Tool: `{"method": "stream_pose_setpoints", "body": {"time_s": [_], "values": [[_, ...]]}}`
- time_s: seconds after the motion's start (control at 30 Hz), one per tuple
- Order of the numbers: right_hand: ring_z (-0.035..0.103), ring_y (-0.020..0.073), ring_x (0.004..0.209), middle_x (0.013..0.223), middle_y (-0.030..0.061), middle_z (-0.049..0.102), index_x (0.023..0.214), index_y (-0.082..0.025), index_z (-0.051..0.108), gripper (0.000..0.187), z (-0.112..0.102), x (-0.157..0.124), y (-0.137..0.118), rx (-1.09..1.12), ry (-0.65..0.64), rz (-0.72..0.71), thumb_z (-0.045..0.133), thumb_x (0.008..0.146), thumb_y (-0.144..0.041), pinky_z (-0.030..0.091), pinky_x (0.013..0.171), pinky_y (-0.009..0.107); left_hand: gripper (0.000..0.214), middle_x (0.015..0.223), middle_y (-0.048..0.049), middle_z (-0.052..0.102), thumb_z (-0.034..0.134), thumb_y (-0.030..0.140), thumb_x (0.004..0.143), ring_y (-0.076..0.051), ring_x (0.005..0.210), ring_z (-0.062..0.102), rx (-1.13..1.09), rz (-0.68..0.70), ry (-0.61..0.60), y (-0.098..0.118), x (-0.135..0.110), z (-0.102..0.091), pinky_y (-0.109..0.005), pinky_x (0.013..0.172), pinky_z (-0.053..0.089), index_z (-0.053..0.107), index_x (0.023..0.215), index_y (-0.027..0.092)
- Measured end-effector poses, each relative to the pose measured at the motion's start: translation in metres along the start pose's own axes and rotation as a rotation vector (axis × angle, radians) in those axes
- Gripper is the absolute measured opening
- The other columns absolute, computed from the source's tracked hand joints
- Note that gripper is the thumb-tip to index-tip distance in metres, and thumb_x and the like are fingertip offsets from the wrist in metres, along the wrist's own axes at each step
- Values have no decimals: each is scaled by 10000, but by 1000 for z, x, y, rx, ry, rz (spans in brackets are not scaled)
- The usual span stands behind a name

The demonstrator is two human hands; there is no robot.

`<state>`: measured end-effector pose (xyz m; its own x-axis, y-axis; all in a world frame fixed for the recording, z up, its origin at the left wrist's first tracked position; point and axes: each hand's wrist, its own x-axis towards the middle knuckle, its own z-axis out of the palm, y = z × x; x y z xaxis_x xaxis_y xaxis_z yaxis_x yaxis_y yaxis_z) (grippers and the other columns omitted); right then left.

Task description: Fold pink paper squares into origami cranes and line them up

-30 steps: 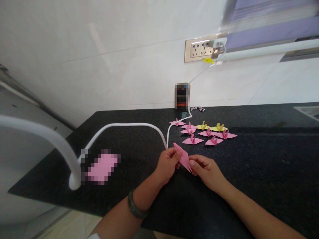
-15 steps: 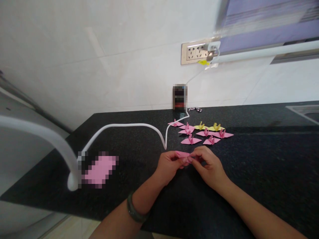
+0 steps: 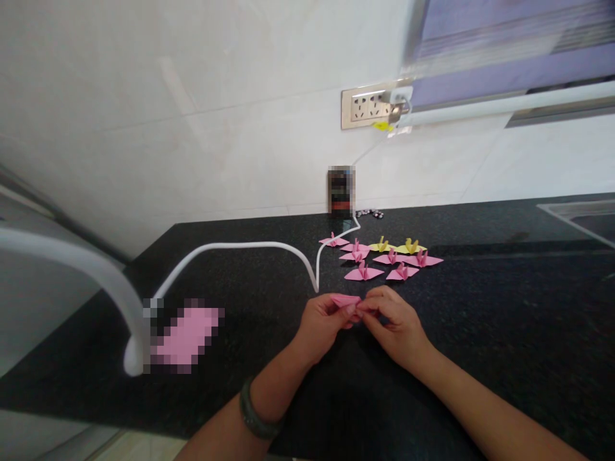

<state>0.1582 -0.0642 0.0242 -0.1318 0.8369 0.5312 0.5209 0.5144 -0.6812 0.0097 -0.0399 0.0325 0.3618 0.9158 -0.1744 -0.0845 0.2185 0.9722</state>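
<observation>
Between my two hands is a small folded piece of pink origami paper [image 3: 346, 299], held just above the dark countertop. My left hand [image 3: 319, 325] is closed on its left side, thumb on top. With thumb and fingertips, my right hand [image 3: 394, 320] pinches the paper's right end; the fingers hide part of the folds. Just beyond my hands stand several finished paper cranes, among them a pink crane [image 3: 364, 273], another pink crane [image 3: 402, 273] and a yellow crane [image 3: 412, 246].
A pixelated pink patch [image 3: 189, 336] lies on the black countertop [image 3: 480, 333] at left. A white cable [image 3: 250, 244] loops across to a pixelated upright device [image 3: 341, 191] against the wall. A wall socket [image 3: 368, 107] holds plugs. At far right is a sink edge [image 3: 576, 208].
The camera view has shifted slightly, so the scene sits a little further left. Both hands still hold the pink paper, with small finger movements at its right end.
</observation>
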Motion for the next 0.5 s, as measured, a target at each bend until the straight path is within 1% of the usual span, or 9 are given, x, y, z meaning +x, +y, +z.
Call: {"method": "stream_pose_setpoints", "body": {"time_s": [0.1, 0.2, 0.5], "values": [[505, 122, 663, 755, 34, 509, 789, -178, 564, 85, 1, -1, 0, -7, 40, 40, 498, 739, -159, 428, 561, 247, 285, 770, -83, 645, 595, 315, 654, -146, 695, 584, 2, -13, -2, 0, 0, 0, -238, 606, 442, 629, 849, 110], [501, 118, 638, 744, 31, 511, 796, -173, 555, 75, 2, -1, 1, -14, 64, 65, 511, 735, -171, 427, 546, 245, 278, 828, -98, 643, 595, 301, 658, -167, 753, 579, 6, 3, -19, -2, -1, -1, -255, 645, 444, 635, 852, 106], [516, 118, 648, 770, 39, 541, 829, -174, 555, 97, 0, -2, 1, -48, 68, 39, 512, 742, -171, 450, 563, 251, 219, 854, -88, 641, 605, 236, 650, -159, 774, 559, 37, 87, -43, -1, 0, -1, -254, 692, 429, 656, 822, 111]]}}
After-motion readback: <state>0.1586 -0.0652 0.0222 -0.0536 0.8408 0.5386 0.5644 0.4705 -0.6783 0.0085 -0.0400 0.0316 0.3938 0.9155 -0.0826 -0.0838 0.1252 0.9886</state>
